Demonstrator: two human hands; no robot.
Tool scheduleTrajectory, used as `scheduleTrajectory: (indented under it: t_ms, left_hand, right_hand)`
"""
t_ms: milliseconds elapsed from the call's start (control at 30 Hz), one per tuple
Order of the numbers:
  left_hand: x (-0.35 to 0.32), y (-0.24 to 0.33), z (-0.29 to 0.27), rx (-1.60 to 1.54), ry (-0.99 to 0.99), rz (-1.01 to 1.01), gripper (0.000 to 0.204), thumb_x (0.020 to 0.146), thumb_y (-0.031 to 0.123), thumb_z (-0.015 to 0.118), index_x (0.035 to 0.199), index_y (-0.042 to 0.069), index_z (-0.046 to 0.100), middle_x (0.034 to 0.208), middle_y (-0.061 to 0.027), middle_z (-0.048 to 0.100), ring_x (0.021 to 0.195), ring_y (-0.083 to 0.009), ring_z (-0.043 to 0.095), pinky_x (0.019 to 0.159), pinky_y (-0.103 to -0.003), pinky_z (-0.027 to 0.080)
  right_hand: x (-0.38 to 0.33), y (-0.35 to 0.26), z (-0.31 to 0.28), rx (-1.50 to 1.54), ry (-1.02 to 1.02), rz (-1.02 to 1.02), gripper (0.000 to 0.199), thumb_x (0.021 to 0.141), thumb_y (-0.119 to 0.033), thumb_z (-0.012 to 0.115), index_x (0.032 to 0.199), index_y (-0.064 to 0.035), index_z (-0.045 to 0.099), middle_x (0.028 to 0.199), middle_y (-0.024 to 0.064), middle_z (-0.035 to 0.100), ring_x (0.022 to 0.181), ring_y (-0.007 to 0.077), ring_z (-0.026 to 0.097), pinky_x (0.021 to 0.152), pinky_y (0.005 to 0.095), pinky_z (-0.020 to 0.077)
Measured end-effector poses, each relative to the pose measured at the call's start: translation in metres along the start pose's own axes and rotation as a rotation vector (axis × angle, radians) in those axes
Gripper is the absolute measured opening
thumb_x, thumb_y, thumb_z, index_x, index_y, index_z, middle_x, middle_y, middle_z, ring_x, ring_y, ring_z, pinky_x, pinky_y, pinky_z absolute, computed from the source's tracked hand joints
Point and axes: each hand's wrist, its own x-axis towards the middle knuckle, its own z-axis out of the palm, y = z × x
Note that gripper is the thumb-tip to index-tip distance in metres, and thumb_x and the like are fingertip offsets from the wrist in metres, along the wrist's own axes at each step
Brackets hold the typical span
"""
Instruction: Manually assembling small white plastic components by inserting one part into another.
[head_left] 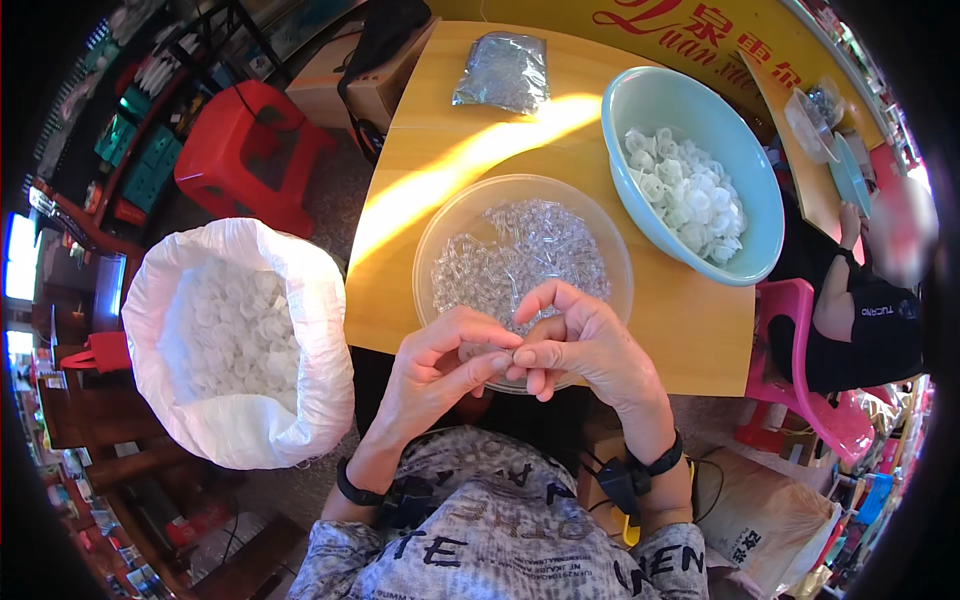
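My left hand [450, 358] and my right hand [585, 345] meet over the near rim of a round clear plastic tub [424, 262]. Thumbs and fingertips of both are pinched together, closed on something too small to make out. Many small clear plastic pieces [530, 250] fill the tub beneath them. To the right stands a light blue basin [760, 205] with a heap of white, translucent cup-shaped pieces [690, 195]. On my left, a white woven sack [315, 370] with a rolled-down top holds similar translucent pieces [240, 335].
A sealed bag of small clear parts [502, 72] lies at the far side of the wooden table [690, 340]. A red stool [245, 150] is at the far left. Another person [865, 320] sits at right beside a pink chair [795, 340], one hand near another basin [850, 175].
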Motion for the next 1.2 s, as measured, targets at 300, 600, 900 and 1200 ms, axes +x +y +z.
scheduleTrajectory:
  t_ms: [300, 600, 900, 1200]
  left_hand:
    - [0.003, -0.008, 0.002, 0.031, 0.087, 0.012, 0.01, 0.088, 0.005, 0.062, 0.098, 0.004, 0.063, 0.091, -0.0025, 0.06, 0.069, -0.0046, 0.054, 0.055, -0.017, 0.041]
    - [0.008, -0.014, 0.011, -0.137, 0.274, -0.061, 0.009, 0.088, 0.01, 0.063, 0.095, 0.004, 0.061, 0.087, -0.0027, 0.059, 0.064, -0.0067, 0.055, 0.051, -0.018, 0.041]
    - [0.009, -0.018, 0.008, -0.171, 0.236, -0.031, 0.011, 0.09, 0.01, 0.061, 0.1, 0.004, 0.059, 0.098, -0.0033, 0.058, 0.072, -0.0068, 0.056, 0.06, -0.019, 0.044]
    - [0.015, -0.011, 0.011, -0.169, 0.146, 0.047, 0.03, 0.092, -0.001, 0.051, 0.121, 0.004, 0.047, 0.129, -0.0162, 0.05, 0.122, -0.0235, 0.048, 0.099, -0.033, 0.042]
  right_hand:
    - [-0.001, 0.01, -0.002, 0.011, 0.055, 0.016, 0.024, 0.086, -0.008, 0.065, 0.105, -0.0033, 0.051, 0.084, 0.0092, 0.066, 0.069, 0.0104, 0.063, 0.058, 0.0207, 0.0527]
    - [0.004, 0.042, 0.007, -0.076, 0.318, -0.296, 0.016, 0.087, -0.009, 0.065, 0.101, -0.001, 0.063, 0.09, 0.0046, 0.065, 0.078, 0.0083, 0.061, 0.062, 0.022, 0.0533]
    - [0.006, 0.042, 0.015, -0.047, 0.385, -0.383, 0.015, 0.088, -0.009, 0.063, 0.1, 0.0, 0.063, 0.088, 0.0044, 0.064, 0.073, 0.0079, 0.059, 0.061, 0.0214, 0.0525]
    - [0.005, 0.038, 0.014, -0.185, 0.396, -0.544, 0.011, 0.09, -0.004, 0.06, 0.099, 0.0005, 0.06, 0.099, 0.0073, 0.063, 0.08, 0.0086, 0.059, 0.067, 0.0212, 0.0496]
